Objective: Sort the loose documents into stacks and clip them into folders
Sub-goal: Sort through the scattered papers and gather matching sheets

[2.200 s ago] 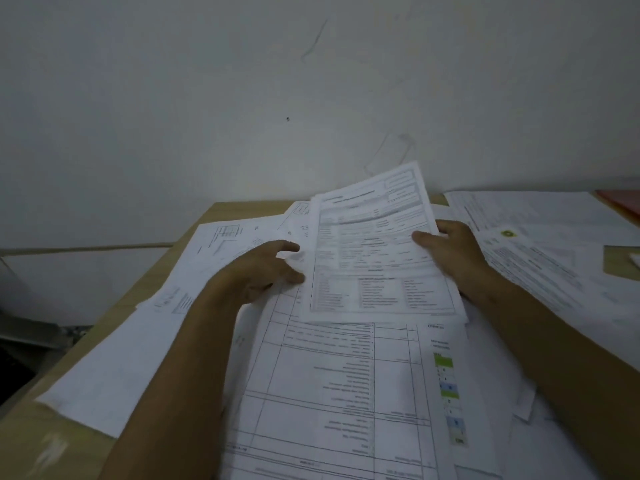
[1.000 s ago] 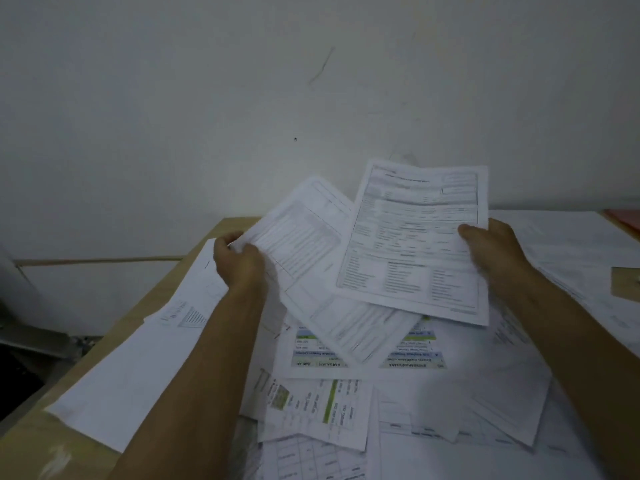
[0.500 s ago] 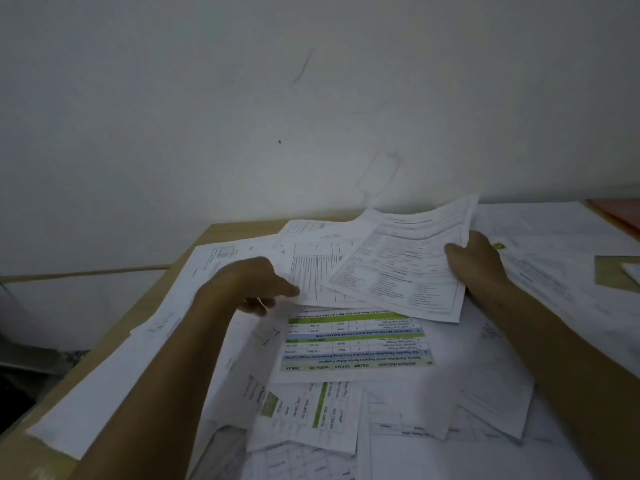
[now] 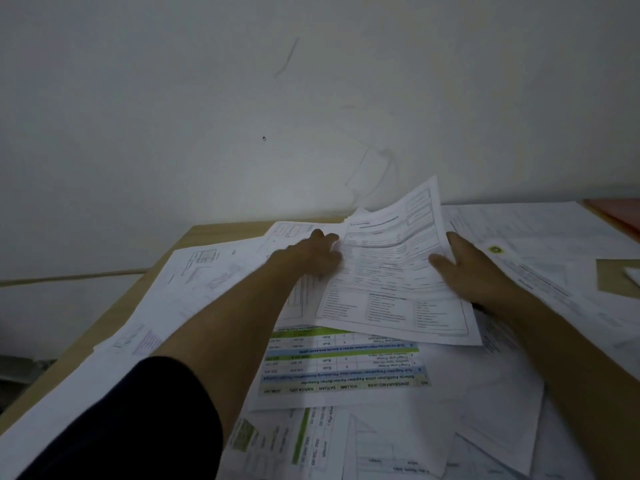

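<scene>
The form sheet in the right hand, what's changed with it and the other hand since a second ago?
The right hand has lowered the form sheet toward the pile, still gripping its edge. The left hand let go of its sheet and reached forward. The green-banded table sheet stayed put.

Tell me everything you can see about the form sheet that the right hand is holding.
The form sheet is a single white paper page printed in black: boxed fields near its far corner, lines of small text and column lists lower down, too blurred to read. It is lifted and tilted, far edge raised towards the wall, curving slightly. The right hand grips its right edge, thumb on top. The left hand reaches to its left edge, fingers extended; whether it touches is unclear. Its near edge overlaps a table sheet with green and blue bands.
</scene>
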